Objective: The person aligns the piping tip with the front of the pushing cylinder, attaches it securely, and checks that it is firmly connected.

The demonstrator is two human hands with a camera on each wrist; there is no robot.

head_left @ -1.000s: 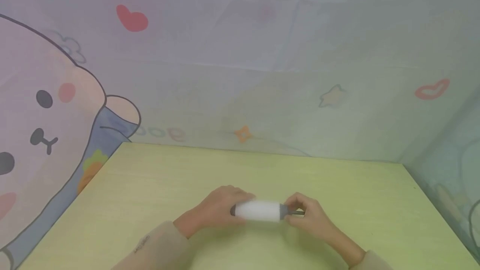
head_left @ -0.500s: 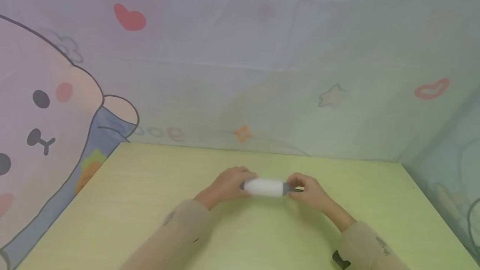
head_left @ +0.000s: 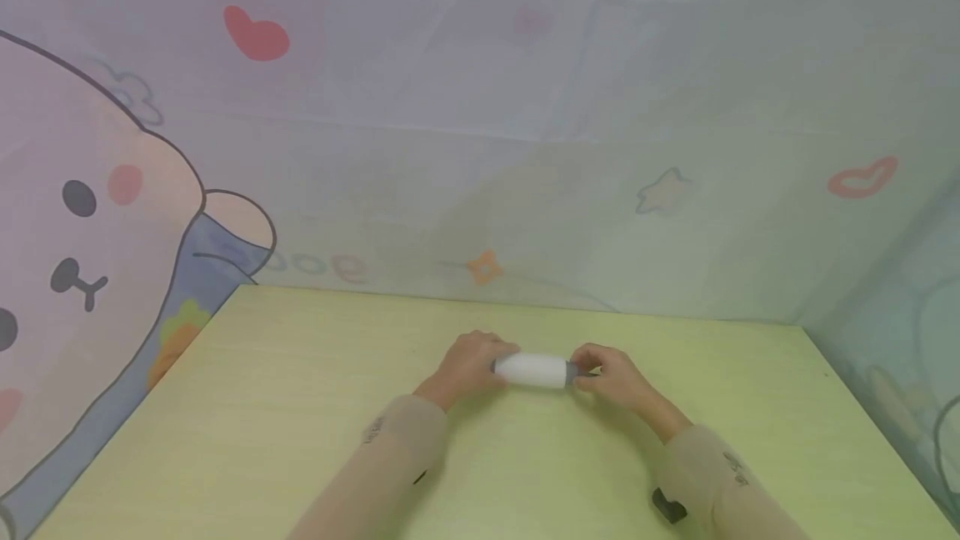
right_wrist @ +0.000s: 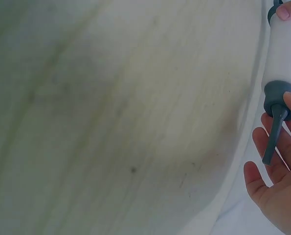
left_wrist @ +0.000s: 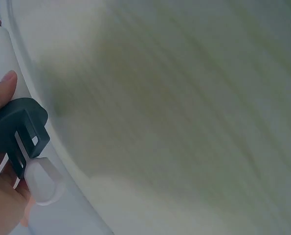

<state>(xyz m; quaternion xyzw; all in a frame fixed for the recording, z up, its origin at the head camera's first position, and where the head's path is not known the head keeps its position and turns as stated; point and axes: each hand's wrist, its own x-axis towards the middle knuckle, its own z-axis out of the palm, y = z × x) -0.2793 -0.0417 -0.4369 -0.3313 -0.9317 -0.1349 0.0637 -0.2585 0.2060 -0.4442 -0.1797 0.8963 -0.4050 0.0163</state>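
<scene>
A white cylinder [head_left: 532,370] with dark green ends lies sideways between both hands, over the table in the head view. My left hand [head_left: 472,363] grips its left end, thumb on the white body. At that end the left wrist view shows a slotted dark green bracket [left_wrist: 20,120] with a pale rounded tab [left_wrist: 41,182] beyond it. My right hand [head_left: 611,375] holds the opposite end by its dark green cap [right_wrist: 278,97], the thumb pressed on it. From this cap a thin dark stem [right_wrist: 273,137] sticks out in front of the fingers.
The pale yellow-green table [head_left: 315,373] reaches back to a printed cloth backdrop [head_left: 420,107] with a cartoon animal at left. A small black piece [head_left: 669,507] shows under the right sleeve [head_left: 712,473].
Both hands have carried the cylinder away from the body and slightly right, mostly in the first half second. Their hold on the two ends looks the same.
</scene>
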